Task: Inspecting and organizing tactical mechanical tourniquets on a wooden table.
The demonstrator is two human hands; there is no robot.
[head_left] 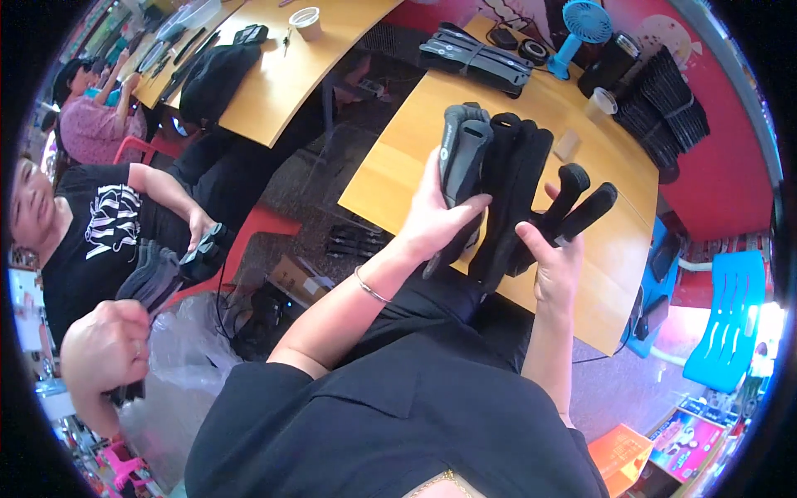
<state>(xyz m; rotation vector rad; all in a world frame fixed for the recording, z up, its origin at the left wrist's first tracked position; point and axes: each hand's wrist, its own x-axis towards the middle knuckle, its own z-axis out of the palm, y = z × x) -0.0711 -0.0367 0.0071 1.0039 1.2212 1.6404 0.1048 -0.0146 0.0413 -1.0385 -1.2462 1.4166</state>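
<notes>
Several grey straps (469,158) are sitting in the left hand (433,217), thumb across the near face, fingers mostly hidden behind. Right hand (554,259) is grasping a black pair (591,211), thumb standing up, tips fanning outward. Longer black straps (503,178) are running upright between the hands; can't tell which one is carrying them. All of it is hanging in the air over the near edge of the desk (397,170).

Handling, my read: light, bendy, padded, not fragile. Grey faces are looking smoother, so probably slipping against each other when stacked. Black ones are looking matte and fuzzy, likely gripping better. Best hold: flat across the mid-length, thumb against fingers; pinching only the tips would be letting the stack splay.

Shapes: long flat strips, rounded ends, a dark slot showing near one grey tip. Black tips are curling thicker, folded or padded, can't tell which.

On the desk: a grey bundle (475,65) is lying tied round the middle; a ribbed-looking black bundle (674,101) is resting at the far right, near a translucent plastic cup (603,101).
</notes>
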